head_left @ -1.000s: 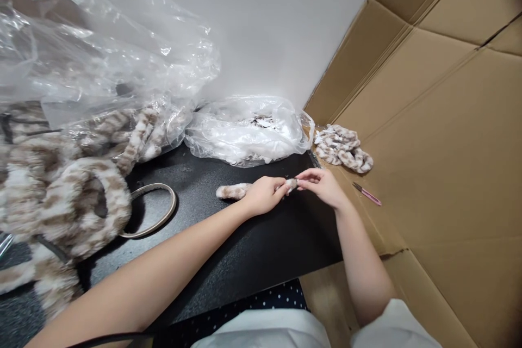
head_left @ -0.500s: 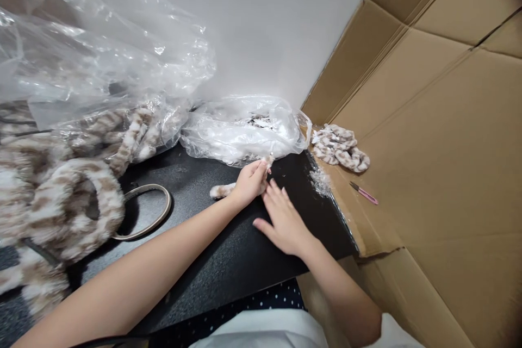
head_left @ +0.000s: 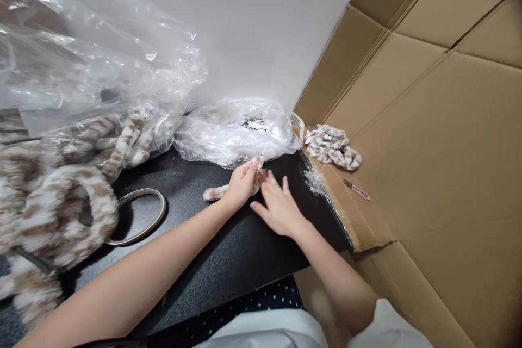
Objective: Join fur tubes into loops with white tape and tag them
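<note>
My left hand is closed round a brown-and-white furry strip. One end of the strip lies on the black table to the left of the hand; a small tuft sticks up past the thumb and fingertips. Close beside it, my right hand has its fingers spread, thumb apart, palm down. Its fingertips are by the strip; whether they touch it I cannot tell. Just behind both hands sits a white plastic bag with dark-and-white bits inside.
Furry loops and strips are heaped at left, partly under a large clear plastic bag. A thin beige ring lies nearby. At right, on cardboard, are a furry bundle and pink-handled tool; clear plastic scraps lie along the edge.
The right hand has moved slightly up and its fingers are spread wider. The left hand keeps its hold on the furry strip. The whole view has shifted a little.
</note>
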